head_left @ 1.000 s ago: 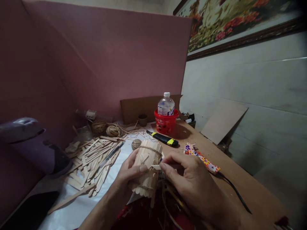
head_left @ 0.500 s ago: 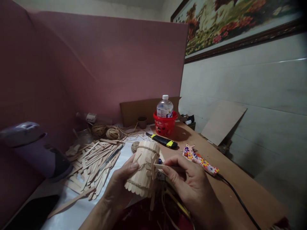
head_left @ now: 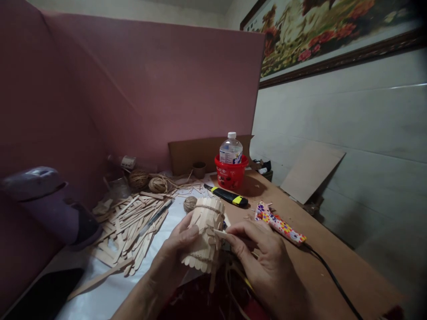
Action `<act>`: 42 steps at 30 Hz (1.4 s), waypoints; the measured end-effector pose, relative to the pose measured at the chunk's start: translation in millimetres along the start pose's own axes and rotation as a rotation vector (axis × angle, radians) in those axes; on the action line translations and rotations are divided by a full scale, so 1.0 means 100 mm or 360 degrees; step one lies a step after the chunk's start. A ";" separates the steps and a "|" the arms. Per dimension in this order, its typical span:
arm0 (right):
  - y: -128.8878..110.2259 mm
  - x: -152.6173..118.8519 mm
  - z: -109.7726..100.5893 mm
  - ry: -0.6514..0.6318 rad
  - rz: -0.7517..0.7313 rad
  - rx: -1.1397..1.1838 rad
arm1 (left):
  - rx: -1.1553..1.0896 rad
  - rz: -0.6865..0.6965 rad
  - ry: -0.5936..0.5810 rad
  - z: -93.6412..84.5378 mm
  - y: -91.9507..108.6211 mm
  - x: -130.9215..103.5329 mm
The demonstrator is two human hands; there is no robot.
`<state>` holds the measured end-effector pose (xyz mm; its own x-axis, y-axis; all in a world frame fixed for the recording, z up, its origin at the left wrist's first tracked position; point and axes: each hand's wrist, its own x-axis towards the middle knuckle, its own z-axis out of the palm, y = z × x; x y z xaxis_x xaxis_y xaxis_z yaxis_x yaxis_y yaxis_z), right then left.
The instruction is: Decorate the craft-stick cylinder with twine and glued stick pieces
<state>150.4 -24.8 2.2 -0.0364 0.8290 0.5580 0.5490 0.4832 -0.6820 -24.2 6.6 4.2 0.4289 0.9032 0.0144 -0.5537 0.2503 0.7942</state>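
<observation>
A cylinder of upright craft sticks [head_left: 202, 235] is bound with twine near its top and bottom, with small wood pieces on its side. My left hand [head_left: 178, 246] grips it from the left, thumb across the front. In my right hand [head_left: 262, 249], thumb and forefinger pinch a small wooden stick [head_left: 220, 233], its tip at the pieces on the cylinder's right side. Whether the tip touches is too small to tell. A small twine ball [head_left: 190, 204] sits just behind the cylinder.
Loose craft sticks [head_left: 133, 229] lie heaped at left. Beyond are twine balls [head_left: 158, 184], a small cup [head_left: 199, 169] and a red bucket [head_left: 230, 174] holding a plastic bottle [head_left: 231, 149]. A utility knife [head_left: 228, 196] and a flower-patterned glue gun [head_left: 280, 224] with its cord lie to the right.
The cylinder and my left hand have shifted slightly right and tilted a little. The stick in my right hand now angles down from its tip, still close to the cylinder's side.
</observation>
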 end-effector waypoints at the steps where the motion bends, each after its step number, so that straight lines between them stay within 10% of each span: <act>1: 0.00 -0.02 0.00 0.0014 0.0015 0.0061 | 0.0024 0.0003 0.0005 0.01 0.00 0.00; 8: -0.13 -0.05 -0.04 0.0034 0.0385 0.0811 | 0.0181 0.0023 0.0115 0.05 0.01 0.01; 22: -0.04 -0.01 -0.08 -0.0126 0.0408 0.1478 | 0.0384 0.0142 0.0180 -0.02 -0.04 0.05; 30: 0.01 0.01 0.04 0.0142 0.0540 0.1362 | 0.0288 0.0006 0.0064 0.01 -0.02 0.03; 42: -0.06 0.04 0.08 0.0009 0.0506 0.1301 | 0.0358 0.0013 0.0069 -0.02 -0.05 0.04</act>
<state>140.5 -22.3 4.4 0.0220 0.9584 0.2847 -0.2381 0.2816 -0.9295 -21.4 9.4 -1.4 0.3912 0.9203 -0.0011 -0.3819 0.1635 0.9096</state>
